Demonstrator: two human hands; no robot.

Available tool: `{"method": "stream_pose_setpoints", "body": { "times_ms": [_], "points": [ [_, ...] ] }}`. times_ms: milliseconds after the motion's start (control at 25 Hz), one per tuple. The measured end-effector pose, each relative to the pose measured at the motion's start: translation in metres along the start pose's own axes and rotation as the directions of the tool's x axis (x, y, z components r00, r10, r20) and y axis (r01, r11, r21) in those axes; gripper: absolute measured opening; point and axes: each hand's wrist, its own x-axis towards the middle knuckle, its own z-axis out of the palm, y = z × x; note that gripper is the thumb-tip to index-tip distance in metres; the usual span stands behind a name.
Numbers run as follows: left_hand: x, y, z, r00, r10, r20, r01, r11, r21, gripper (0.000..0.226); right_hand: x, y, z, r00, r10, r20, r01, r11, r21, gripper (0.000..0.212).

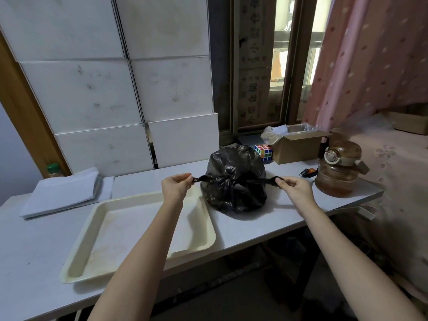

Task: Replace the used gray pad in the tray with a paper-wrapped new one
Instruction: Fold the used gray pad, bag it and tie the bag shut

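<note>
Two hands pinch black bag (234, 179) ties: left hand (177, 185), right hand (293, 186); tray (97, 262) beside bag.

We see the tray (148, 230) at the tabletop's (266, 223) front edge, the bag (234, 179) just right of it, folded paper (62, 193) toward the back-left corner, and the box (296, 147), cube (263, 152) and jug (339, 172) along the back-right.

One tray (76, 272), one black bag (234, 167), one puzzle cube (263, 152), one cardboard box (296, 148), one brown jug (340, 170), two hands.
</note>
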Motion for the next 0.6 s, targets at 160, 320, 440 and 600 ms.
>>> {"method": "stream_pose_setpoints", "body": {
  "times_ms": [160,320,440,600],
  "points": [
    [0.025,0.001,-0.007,1.0,-0.013,-0.024,0.014,0.999,0.038,0.024,0.017,0.011,-0.017,0.994,0.08,-0.069,-0.08,0.997,-0.001,0.019],
    [0.046,0.001,-0.002,0.995,-0.088,-0.052,0.088,0.996,0.005,0.021,0.035,0.024,-0.02,0.983,0.138,-0.12,-0.14,0.99,-0.01,0.007],
    [0.056,-0.003,0.0,0.992,-0.109,-0.066,0.109,0.994,-0.006,0.022,0.045,0.031,-0.022,0.974,0.163,-0.156,-0.164,0.986,0.009,0.007],
    [0.069,-0.009,0.0,0.987,-0.126,-0.102,0.126,0.992,-0.007,0.02,0.059,0.042,-0.029,0.954,0.215,-0.211,-0.212,0.977,0.038,0.023]
  ]
}}
